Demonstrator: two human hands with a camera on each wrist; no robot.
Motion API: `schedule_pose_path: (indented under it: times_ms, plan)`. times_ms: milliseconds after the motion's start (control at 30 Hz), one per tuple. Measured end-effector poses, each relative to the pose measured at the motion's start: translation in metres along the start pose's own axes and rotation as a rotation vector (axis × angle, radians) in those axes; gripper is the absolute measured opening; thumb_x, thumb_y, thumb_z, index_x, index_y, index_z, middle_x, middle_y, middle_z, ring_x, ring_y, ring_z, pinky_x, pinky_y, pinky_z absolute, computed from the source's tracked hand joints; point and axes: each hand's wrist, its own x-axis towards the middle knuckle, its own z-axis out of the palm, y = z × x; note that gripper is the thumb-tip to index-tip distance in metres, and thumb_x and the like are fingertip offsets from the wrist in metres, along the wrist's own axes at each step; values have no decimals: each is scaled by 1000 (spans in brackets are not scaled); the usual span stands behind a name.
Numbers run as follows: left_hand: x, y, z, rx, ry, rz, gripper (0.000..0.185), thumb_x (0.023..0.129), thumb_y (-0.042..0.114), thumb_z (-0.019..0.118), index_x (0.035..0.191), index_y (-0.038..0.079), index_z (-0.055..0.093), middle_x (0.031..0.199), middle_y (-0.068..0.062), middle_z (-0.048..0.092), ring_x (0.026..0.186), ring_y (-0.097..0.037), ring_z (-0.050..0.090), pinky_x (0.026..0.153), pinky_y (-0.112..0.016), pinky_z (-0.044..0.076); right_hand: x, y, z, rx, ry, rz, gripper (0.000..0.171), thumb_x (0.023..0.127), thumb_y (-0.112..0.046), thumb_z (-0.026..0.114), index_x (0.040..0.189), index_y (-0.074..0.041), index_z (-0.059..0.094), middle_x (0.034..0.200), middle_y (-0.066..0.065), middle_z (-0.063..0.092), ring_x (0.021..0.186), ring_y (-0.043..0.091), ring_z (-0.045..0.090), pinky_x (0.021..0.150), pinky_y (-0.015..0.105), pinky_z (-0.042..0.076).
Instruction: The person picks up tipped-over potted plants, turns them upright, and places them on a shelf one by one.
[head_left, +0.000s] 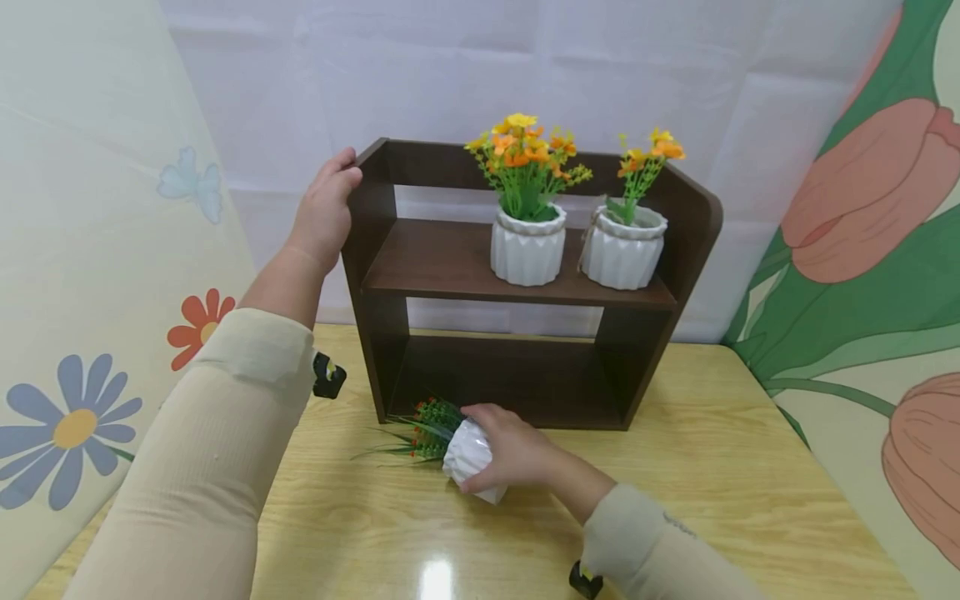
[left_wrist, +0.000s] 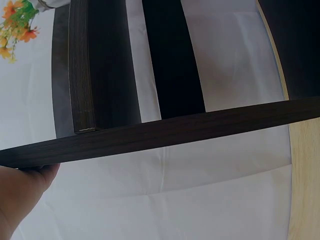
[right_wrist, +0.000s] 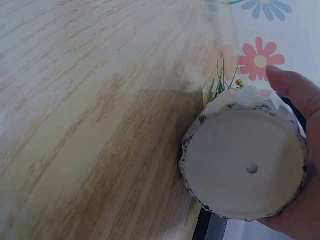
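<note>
My right hand (head_left: 513, 450) grips a white fluted pot (head_left: 467, 454) of artificial grass with small red flowers (head_left: 431, 429). The pot lies tipped over, its plant pointing left, low at the front of the bottom shelf. Its round base (right_wrist: 245, 162), with a small hole, faces the right wrist camera, and the thumb (right_wrist: 290, 87) lies along its side. My left hand (head_left: 326, 208) rests against the outer left side of a dark brown two-tier shelf (head_left: 517, 296), near the top. In the left wrist view, that hand (left_wrist: 22, 192) touches the side panel (left_wrist: 175, 131), most fingers hidden.
On the upper tier stand two white pots, one with a full orange and yellow bunch (head_left: 527, 250), the other with a sparser one (head_left: 624, 254). The shelf stands on a light wood table (head_left: 720, 467) before a white cloth (head_left: 465, 67). Flower-patterned cloths hang at both sides.
</note>
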Motion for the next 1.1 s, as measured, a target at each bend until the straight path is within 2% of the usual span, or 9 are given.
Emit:
schedule_pose_path:
  times_ms: [233, 433, 567, 833, 1100]
  plan:
    - [0, 1, 0, -1, 3, -3, 54, 104, 40, 24, 157, 31, 22, 165, 10, 16, 149, -14, 17, 123, -38, 17, 1, -2, 3, -120, -5, 17, 105, 65, -49, 87, 151, -20, 35, 152, 9, 42, 135, 31, 44, 107, 52, 41]
    - [0, 1, 0, -5, 3, 4, 54, 104, 39, 24, 157, 29, 22, 165, 9, 16, 149, -15, 18, 123, -38, 17, 1, -4, 4, -153, -20, 42, 105, 64, -50, 86, 151, -20, 35, 148, 10, 47, 132, 31, 47, 105, 51, 42]
    - [-1, 1, 0, -8, 6, 3, 54, 104, 39, 24, 157, 29, 22, 165, 8, 17, 149, -16, 19, 122, -37, 18, 0, -5, 4, -145, -11, 46, 102, 65, -48, 86, 150, -21, 36, 145, 9, 50, 128, 29, 50, 103, 50, 44]
    - [0, 1, 0, 0, 2, -1, 54, 104, 39, 24, 157, 29, 22, 165, 9, 16, 150, -15, 17, 123, -38, 16, -2, 0, 6, -117, 25, 1, 97, 65, -46, 84, 147, -19, 40, 143, 9, 52, 127, 30, 51, 102, 48, 45]
    - [0, 1, 0, -12, 2, 4, 54, 104, 39, 24, 157, 29, 22, 165, 9, 17, 149, -15, 18, 123, -37, 17, -8, 14, 6, -5, 61, -29, 97, 66, -43, 83, 149, -17, 39, 149, 8, 47, 135, 32, 44, 108, 52, 41]
